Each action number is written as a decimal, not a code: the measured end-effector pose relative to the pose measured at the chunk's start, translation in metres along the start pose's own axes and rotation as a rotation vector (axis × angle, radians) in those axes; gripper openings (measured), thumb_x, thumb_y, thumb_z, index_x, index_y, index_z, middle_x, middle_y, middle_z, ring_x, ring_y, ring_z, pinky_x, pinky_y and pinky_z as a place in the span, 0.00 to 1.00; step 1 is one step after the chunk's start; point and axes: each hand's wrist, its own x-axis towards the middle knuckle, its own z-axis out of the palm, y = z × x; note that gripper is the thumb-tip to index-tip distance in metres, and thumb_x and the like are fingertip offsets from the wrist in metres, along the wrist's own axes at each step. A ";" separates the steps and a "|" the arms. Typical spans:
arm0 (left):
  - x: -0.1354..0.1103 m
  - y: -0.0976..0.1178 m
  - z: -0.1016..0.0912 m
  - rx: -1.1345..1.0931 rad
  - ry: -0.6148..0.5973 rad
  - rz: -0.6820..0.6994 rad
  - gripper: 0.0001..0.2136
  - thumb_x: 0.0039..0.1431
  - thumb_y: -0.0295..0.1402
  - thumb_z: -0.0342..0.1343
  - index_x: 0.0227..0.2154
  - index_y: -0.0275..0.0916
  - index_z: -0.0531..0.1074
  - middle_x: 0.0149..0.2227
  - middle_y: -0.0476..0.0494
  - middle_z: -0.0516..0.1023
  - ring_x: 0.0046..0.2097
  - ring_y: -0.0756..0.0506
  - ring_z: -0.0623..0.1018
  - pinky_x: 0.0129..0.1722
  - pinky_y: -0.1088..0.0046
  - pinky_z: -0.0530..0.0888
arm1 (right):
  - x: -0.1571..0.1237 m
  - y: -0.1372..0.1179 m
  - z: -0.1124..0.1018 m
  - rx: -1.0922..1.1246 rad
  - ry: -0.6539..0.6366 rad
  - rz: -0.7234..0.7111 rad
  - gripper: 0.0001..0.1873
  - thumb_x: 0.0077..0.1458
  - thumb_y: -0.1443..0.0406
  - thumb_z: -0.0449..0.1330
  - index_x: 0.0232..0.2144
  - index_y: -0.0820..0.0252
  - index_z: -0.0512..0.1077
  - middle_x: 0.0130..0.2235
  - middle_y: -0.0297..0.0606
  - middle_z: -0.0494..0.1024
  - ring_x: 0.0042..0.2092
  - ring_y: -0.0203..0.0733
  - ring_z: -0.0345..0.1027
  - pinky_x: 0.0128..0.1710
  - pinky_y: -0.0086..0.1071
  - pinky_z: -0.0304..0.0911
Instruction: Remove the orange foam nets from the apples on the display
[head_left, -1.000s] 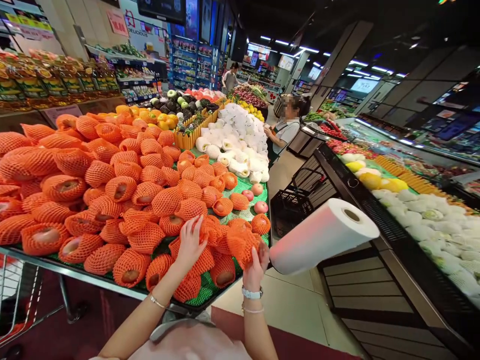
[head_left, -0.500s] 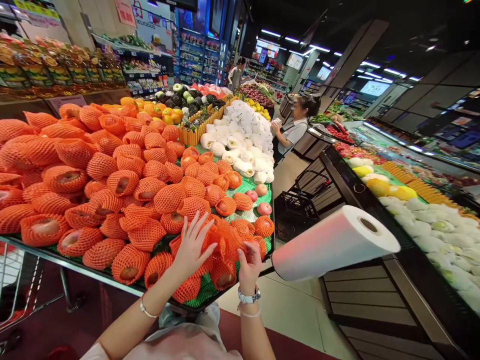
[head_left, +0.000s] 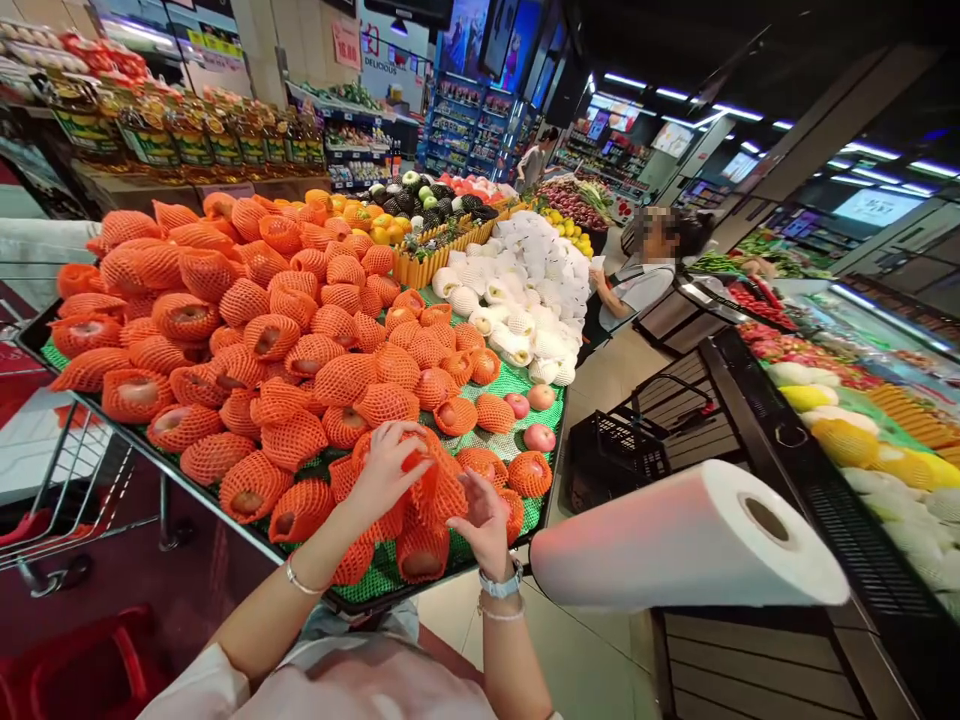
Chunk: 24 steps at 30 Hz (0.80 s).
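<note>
My left hand [head_left: 391, 465] curls its fingers and thumb round the edge of a loose orange foam net [head_left: 441, 478] at the front of the fruit stand. Facing it from the other side, my right hand [head_left: 484, 525] has its thumb and fingers apart, close beside the net and holding nothing. Around both hands lie fruits in orange foam nets [head_left: 322, 440], piled high to the left. Three bare reddish apples [head_left: 539, 437] rest on the green mat [head_left: 495, 440] beyond my right hand.
A large roll of clear plastic bags [head_left: 637, 545] juts out at the stand's right corner. Black baskets [head_left: 615, 450] sit in the aisle, where a person [head_left: 637, 290] stands. White-netted fruit [head_left: 517, 290] lies farther back. A shopping cart [head_left: 82, 490] is at the left.
My left hand has gone from spread fingers to curling round the orange net, which is now lifted and stretched open. My right hand has turned, its thumb pointing left. The view has shifted left.
</note>
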 end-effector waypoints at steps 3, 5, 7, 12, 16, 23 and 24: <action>0.001 0.002 -0.002 -0.138 0.037 -0.037 0.07 0.59 0.35 0.55 0.26 0.41 0.68 0.34 0.46 0.73 0.41 0.43 0.73 0.45 0.64 0.70 | 0.002 0.000 -0.006 -0.125 0.000 -0.013 0.29 0.44 0.60 0.72 0.51 0.53 0.73 0.46 0.41 0.79 0.48 0.47 0.72 0.51 0.43 0.69; 0.001 0.004 -0.006 -0.223 0.015 -0.071 0.08 0.59 0.36 0.55 0.26 0.41 0.67 0.30 0.49 0.72 0.36 0.46 0.73 0.40 0.68 0.70 | 0.005 -0.001 -0.009 -0.260 0.049 -0.056 0.24 0.50 0.61 0.68 0.50 0.54 0.73 0.44 0.41 0.78 0.46 0.46 0.72 0.49 0.41 0.69; 0.001 0.007 -0.009 -0.294 -0.020 -0.121 0.10 0.59 0.37 0.54 0.24 0.41 0.66 0.27 0.50 0.70 0.33 0.47 0.71 0.37 0.70 0.69 | 0.008 -0.003 -0.012 -0.393 0.105 -0.122 0.18 0.54 0.62 0.64 0.48 0.55 0.74 0.41 0.40 0.78 0.43 0.45 0.71 0.47 0.41 0.68; 0.005 0.005 0.000 -0.542 -0.123 -0.301 0.14 0.59 0.44 0.52 0.23 0.41 0.62 0.23 0.55 0.62 0.27 0.50 0.64 0.30 0.74 0.65 | 0.015 -0.014 -0.012 -0.584 0.097 -0.254 0.13 0.57 0.65 0.60 0.45 0.53 0.75 0.40 0.39 0.77 0.42 0.45 0.69 0.49 0.43 0.63; 0.009 -0.003 0.006 -0.670 -0.076 -0.423 0.13 0.58 0.45 0.53 0.26 0.42 0.66 0.28 0.52 0.68 0.34 0.48 0.69 0.38 0.73 0.69 | 0.021 -0.014 -0.009 -0.558 0.057 -0.201 0.18 0.54 0.68 0.57 0.48 0.54 0.72 0.42 0.39 0.75 0.42 0.44 0.68 0.45 0.38 0.64; 0.007 -0.014 0.001 -0.936 -0.418 -0.654 0.12 0.49 0.38 0.60 0.35 0.39 0.77 0.33 0.46 0.79 0.34 0.47 0.77 0.33 0.72 0.71 | 0.039 0.003 -0.004 -0.420 0.504 -0.164 0.05 0.46 0.69 0.55 0.29 0.56 0.63 0.26 0.25 0.59 0.26 0.34 0.51 0.28 0.28 0.55; 0.007 -0.014 0.004 -0.938 -0.426 -0.648 0.11 0.48 0.38 0.61 0.33 0.39 0.77 0.33 0.46 0.80 0.34 0.46 0.77 0.34 0.72 0.72 | 0.042 0.004 -0.002 -0.410 0.499 -0.161 0.06 0.46 0.69 0.55 0.27 0.55 0.60 0.25 0.24 0.57 0.25 0.33 0.50 0.27 0.27 0.53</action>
